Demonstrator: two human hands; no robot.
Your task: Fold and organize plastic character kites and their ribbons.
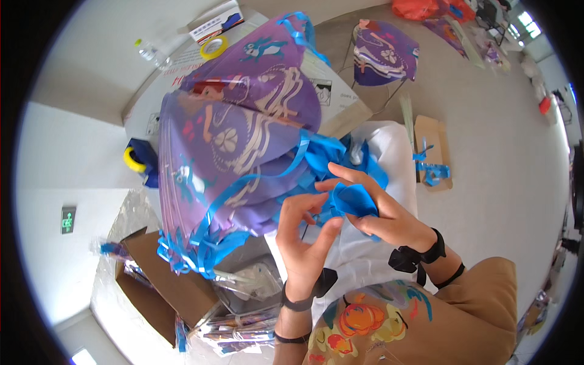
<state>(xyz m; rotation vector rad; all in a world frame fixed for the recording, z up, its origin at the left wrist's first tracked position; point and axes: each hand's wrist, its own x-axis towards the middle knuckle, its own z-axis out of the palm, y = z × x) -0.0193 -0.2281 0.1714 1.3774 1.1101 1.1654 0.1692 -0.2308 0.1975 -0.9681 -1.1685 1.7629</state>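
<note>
A stack of purple foil balloons (237, 134) with cartoon prints and blue ribbon edges fills the middle of the view. Blue ribbons (340, 155) trail from it toward my hands. My right hand (377, 210) pinches a folded piece of blue balloon material (356, 201) between thumb and fingers. My left hand (304, 234) is just beside it, with its fingertips on the same blue piece and a ribbon. Both wrists carry black straps. My white lap (371, 261) lies under the hands.
An open cardboard box (161, 274) with clear plastic wrapping and packed balloons sits at lower left. A larger flat carton (340, 100) lies behind the balloons, with a yellow tape roll (214, 47) and a plastic bottle (149, 53). A chair holding another purple balloon (385, 53) stands beyond. A small carton with blue ribbons (433, 155) lies on the floor.
</note>
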